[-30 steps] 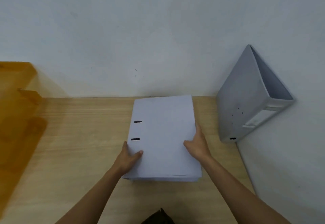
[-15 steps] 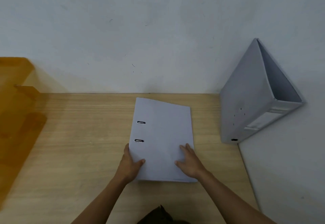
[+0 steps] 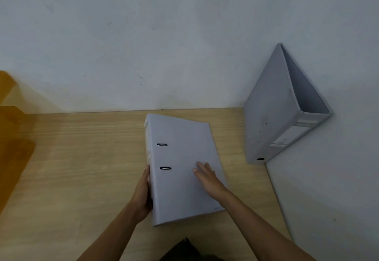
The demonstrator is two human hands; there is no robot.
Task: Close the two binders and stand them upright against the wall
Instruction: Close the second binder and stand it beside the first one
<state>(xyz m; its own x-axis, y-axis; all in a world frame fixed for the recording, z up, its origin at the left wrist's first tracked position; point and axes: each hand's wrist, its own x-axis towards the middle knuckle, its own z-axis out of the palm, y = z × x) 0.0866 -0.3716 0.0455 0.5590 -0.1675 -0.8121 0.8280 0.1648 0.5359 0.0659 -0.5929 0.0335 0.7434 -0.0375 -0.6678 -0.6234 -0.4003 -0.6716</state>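
A closed grey binder (image 3: 182,154) lies on the wooden table (image 3: 82,158), its left spine side raised off the surface so the cover tilts. My left hand (image 3: 143,193) grips the spine at its near left edge. My right hand (image 3: 207,176) rests flat on the front cover, fingers spread. A second grey binder (image 3: 272,117) stands upright in the right corner, leaning against the wall (image 3: 184,35), its spine label facing me.
An orange translucent object (image 3: 14,137) fills the table's left edge. A white side wall (image 3: 328,189) bounds the table on the right. Something dark (image 3: 184,250) shows at the bottom edge of the view.
The binder has turned and its spine side has lifted. My left hand slid from the cover's near corner to the spine. My right hand moved from the right edge onto the cover.
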